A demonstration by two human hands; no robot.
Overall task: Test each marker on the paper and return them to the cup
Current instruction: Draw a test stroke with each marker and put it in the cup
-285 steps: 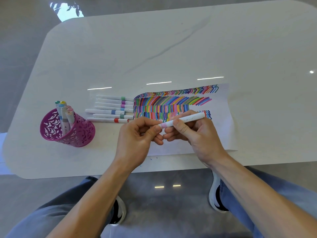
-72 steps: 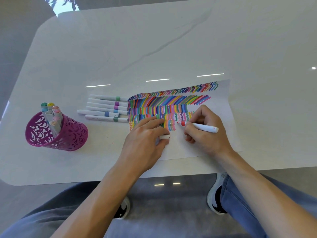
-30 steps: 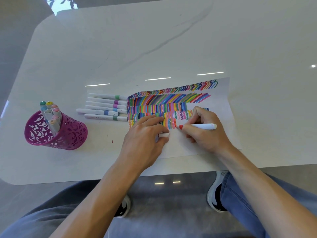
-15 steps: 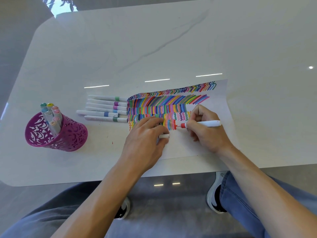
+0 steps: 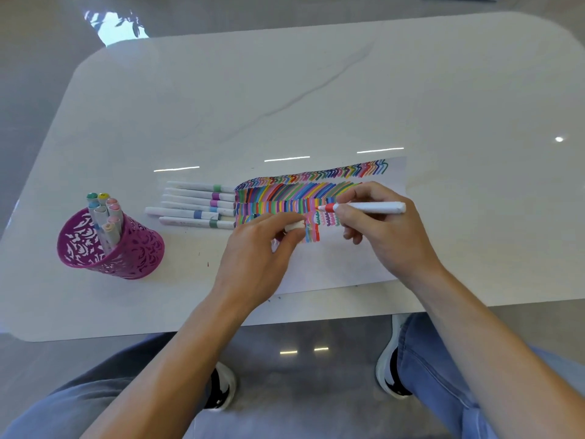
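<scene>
On the white surface (image 5: 316, 90) we see the paper (image 5: 342, 264) and pink cup (image 5: 126, 255). Our left hand (image 5: 256, 251) pinches a white cap (image 5: 294, 225) on the paper; our right hand (image 5: 386, 229) grips the marker (image 5: 367, 207), its red tip over the stripes.

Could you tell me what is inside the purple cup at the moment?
The purple cup holds several capped markers standing upright, their coloured caps above the rim. Their lower ends are hidden by the cup wall, so anything at the bottom cannot be seen.
</scene>
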